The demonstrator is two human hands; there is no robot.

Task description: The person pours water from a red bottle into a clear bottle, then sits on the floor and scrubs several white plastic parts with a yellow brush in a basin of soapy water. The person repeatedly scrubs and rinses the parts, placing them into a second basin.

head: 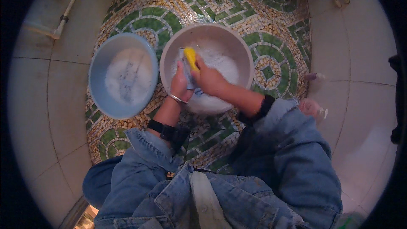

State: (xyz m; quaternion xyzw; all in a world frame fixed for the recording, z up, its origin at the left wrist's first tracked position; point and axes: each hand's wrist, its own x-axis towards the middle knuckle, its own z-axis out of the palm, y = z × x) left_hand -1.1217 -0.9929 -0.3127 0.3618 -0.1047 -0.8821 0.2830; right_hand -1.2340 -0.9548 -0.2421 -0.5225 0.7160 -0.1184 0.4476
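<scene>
Both my hands are over a pinkish-grey plastic basin (246,60) with white soap suds (227,66). In my left hand (180,84) is a narrow blue-grey item (190,83), partly covered by my fingers; its kind cannot be made out. My right hand (210,76) is closed around a yellow tool (190,56), which looks like the handle of a scrub brush. This tool lies against the top of the blue-grey item, and any bristles are hidden. Something blue (199,92) shows in the suds below my wrists.
Left of it stands a light-blue basin (154,60) holding suds and dark marks. Green-and-tan mosaic tile (219,3) covers the floor. White pipes (68,14) run along the left wall. Near the right wall are a pink bottle (308,106) and a smaller purple-and-white container (313,76).
</scene>
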